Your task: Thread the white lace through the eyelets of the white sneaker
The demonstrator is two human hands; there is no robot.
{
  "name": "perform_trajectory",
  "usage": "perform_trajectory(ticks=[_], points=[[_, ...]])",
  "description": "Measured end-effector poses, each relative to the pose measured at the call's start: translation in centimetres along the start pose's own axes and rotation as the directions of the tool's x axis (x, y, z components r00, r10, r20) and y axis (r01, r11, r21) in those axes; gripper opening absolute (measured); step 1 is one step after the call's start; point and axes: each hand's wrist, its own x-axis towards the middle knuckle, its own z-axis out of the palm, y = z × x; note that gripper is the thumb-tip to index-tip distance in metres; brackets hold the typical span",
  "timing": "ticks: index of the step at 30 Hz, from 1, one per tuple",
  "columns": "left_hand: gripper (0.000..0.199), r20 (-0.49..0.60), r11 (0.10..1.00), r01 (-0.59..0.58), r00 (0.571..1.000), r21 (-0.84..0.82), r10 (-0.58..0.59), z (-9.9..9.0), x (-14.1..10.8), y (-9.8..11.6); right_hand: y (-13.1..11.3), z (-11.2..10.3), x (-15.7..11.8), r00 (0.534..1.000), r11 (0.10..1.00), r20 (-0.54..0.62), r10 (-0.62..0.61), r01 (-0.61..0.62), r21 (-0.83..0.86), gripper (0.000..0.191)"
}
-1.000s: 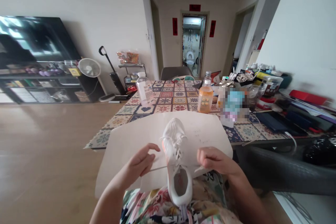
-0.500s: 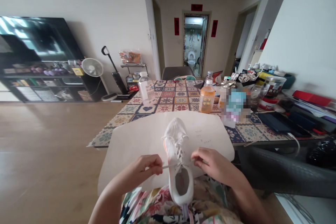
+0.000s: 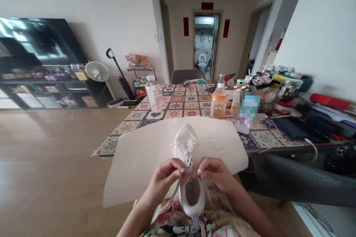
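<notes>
A white sneaker point(image 3: 185, 136) lies on a large white sheet point(image 3: 144, 152), its toe pointing away from me and its heel over my lap. White laces point(image 3: 188, 156) cross its front. At the top of the lacing, my left hand point(image 3: 171, 172) pinches a shoelace whose loose end hangs down beside the shoe opening. Close by on the other side, my right hand point(image 3: 213, 170) is closed in a pinch on a shoelace too, with an end trailing below it. The fingers partly cover the upper eyelets.
On the patterned tablecloth point(image 3: 178, 99) stand a clear bottle point(image 3: 154, 94) and an orange drink bottle point(image 3: 218, 103). Jars, papers and a dark tablet point(image 3: 294, 129) crowd the right side. A dark chair point(image 3: 306, 181) is at my right.
Both hands have come inward from either side of the shoe and now meet near the lacing. The lace stretched out to the left now hangs slack.
</notes>
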Motion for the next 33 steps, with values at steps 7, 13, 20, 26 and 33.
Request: perform_trajectory(ticks=[7, 13, 20, 26, 33], points=[[0.028, 0.059, 0.979, -0.107, 0.993, 0.176, 0.098, 0.6, 0.3, 1.0, 0.6, 0.8, 0.2, 0.981, 0.951, -0.166, -0.105, 0.051, -0.304, 0.023], [0.014, -0.013, 0.970, -0.126, 0.991, 0.207, 0.132, 0.6, 0.4, 0.3, 0.0, 1.8, 0.3, 0.966, 0.842, -0.147, -0.213, 0.105, -0.529, 0.024], [0.015, -0.036, 0.963, -0.099, 0.993, 0.251, 0.111, 0.5, 0.7, 0.2, -0.3, 1.8, 0.1, 0.955, 0.765, -0.076, -0.285, 0.180, -0.618, 0.028], [0.006, -0.025, 0.902, -0.195, 0.975, 0.386, 0.221, 0.6, 0.6, 0.2, -0.5, 2.0, -0.1, 0.949, 0.749, -0.081, -0.303, 0.185, -0.637, 0.022], [0.011, -0.021, 0.909, -0.164, 0.982, 0.382, 0.186, 0.8, 0.3, 0.4, 0.8, 2.2, -0.2, 0.911, 0.844, -0.288, -0.296, 0.108, -0.526, 0.011]])
